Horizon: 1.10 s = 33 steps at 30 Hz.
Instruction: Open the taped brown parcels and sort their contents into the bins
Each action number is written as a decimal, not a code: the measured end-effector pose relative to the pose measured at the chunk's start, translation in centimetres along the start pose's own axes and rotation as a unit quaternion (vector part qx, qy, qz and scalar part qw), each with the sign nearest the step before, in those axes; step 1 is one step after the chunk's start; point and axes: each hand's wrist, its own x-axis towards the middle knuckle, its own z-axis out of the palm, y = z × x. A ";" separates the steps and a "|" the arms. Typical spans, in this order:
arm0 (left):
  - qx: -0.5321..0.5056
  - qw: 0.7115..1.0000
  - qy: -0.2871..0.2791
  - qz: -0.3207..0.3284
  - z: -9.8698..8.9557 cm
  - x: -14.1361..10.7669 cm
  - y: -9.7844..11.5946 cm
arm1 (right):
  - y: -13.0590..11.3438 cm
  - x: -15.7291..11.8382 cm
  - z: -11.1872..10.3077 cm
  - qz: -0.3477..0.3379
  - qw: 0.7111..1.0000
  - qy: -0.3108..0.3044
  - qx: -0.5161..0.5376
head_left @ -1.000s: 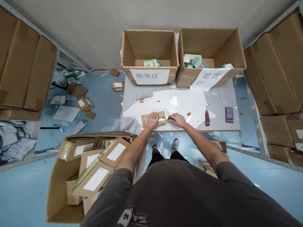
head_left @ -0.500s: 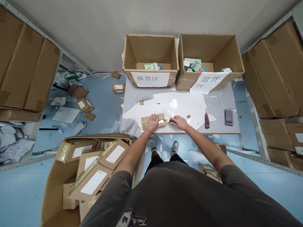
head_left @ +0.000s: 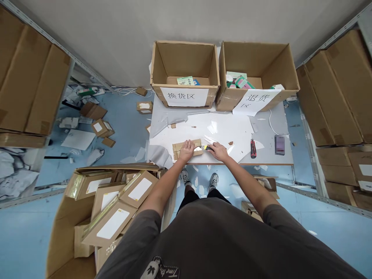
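A small brown cardboard parcel (head_left: 177, 150) with a white patch lies near the front edge of the white-covered table. My left hand (head_left: 186, 150) rests on top of it, fingers stretched out across it and pressing it down. My right hand (head_left: 218, 151) is closed round a black-and-yellow utility knife (head_left: 208, 147), whose tip points left at the parcel's right end. Whether the blade has entered the cardboard is too small to tell. A red-and-black utility knife (head_left: 253, 148) lies to the right of my right hand.
Two open cartons with paper signs, a left carton (head_left: 157, 92) and a right carton (head_left: 286, 92), stand at the table's back. A dark rectangular device (head_left: 279, 145) lies on the right. Beside me on the left, a large carton (head_left: 59, 228) holds several parcels. Paper scraps litter table and floor.
My hands, the parcel and the knife stay in nearly the same places. The whole view has shifted very slightly.
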 end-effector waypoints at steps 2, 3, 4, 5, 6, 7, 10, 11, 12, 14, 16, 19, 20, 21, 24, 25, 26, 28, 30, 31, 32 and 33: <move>-0.006 1.000 0.001 -0.003 0.0 0.0 -0.1 | 0.5 0.8 -0.1 -0.015 1.000 -0.004 0.008; -0.007 1.000 0.002 -0.003 0.0 0.0 -0.1 | 0.8 1.1 -0.2 -0.024 1.000 -0.007 0.012; -0.005 1.000 0.002 -0.004 0.1 0.0 -0.1 | 1.0 1.4 -0.2 -0.033 0.999 -0.011 0.016; -0.001 1.000 0.002 -0.005 0.1 0.0 -0.1 | 1.3 1.6 -0.3 -0.040 0.999 -0.014 0.020; 0.004 1.000 0.003 -0.005 0.1 0.0 -0.1 | 1.5 1.7 -0.3 -0.044 0.999 -0.015 0.022; 0.010 1.000 0.003 -0.004 0.2 0.0 -0.1 | 1.6 1.9 -0.3 -0.045 0.999 -0.017 0.024; 0.035 0.999 0.002 0.006 0.2 -0.1 -0.2 | 1.8 2.0 -0.2 -0.042 0.998 -0.017 0.032; 0.042 0.999 0.003 0.010 0.2 -0.1 -0.2 | 1.8 2.0 -0.1 -0.041 0.998 -0.018 0.035; 0.049 0.999 0.005 0.013 0.2 -0.1 -0.2 | 1.9 2.0 -0.1 -0.041 0.998 -0.018 0.038; 0.062 0.998 0.012 0.016 0.3 -0.1 -0.3 | 2.0 2.0 -0.1 -0.040 0.998 -0.018 0.037; 0.074 0.997 0.018 0.021 0.4 -0.1 -0.4 | 2.1 2.0 -0.2 -0.039 0.999 -0.019 0.029; 0.092 0.995 0.023 0.029 0.5 -0.1 -0.5 | 2.2 2.1 -0.3 -0.041 0.999 -0.022 0.018; 0.095 0.995 0.025 0.029 0.5 -0.1 -0.5 | 2.2 2.2 -0.4 -0.041 0.999 -0.022 0.016; 0.098 0.994 0.028 0.027 0.5 -0.1 -0.5 | 2.2 2.3 -0.4 -0.042 0.999 -0.022 0.014; 0.092 0.995 0.030 0.023 0.4 -0.2 -0.4 | 2.1 2.9 -0.4 -0.045 0.999 -0.022 0.013; 0.083 0.996 0.028 0.020 0.3 -0.2 -0.4 | 2.1 2.9 -0.4 -0.045 0.999 -0.022 0.017; 0.071 0.997 0.027 0.015 0.2 -0.3 -0.2 | 2.3 2.8 -0.4 -0.043 0.999 -0.022 0.024; 0.040 0.999 0.027 -0.001 0.0 -0.3 0.2 | 2.7 1.8 -0.5 -0.020 0.998 -0.008 0.058; 0.013 0.999 0.029 -0.019 -0.4 -0.4 0.9 | 2.8 0.1 -0.4 0.036 0.990 0.030 0.131; 0.004 0.999 0.030 -0.025 -0.7 -0.3 1.3 | 2.4 -0.8 -0.2 0.079 0.978 0.059 0.186; 0.001 0.999 0.028 -0.028 -1.1 -0.3 1.6 | 1.7 -1.6 0.2 0.130 0.955 0.087 0.250; 0.003 0.999 0.022 -0.026 -1.6 -0.1 1.9 | 0.7 -2.3 0.8 0.188 0.922 0.111 0.319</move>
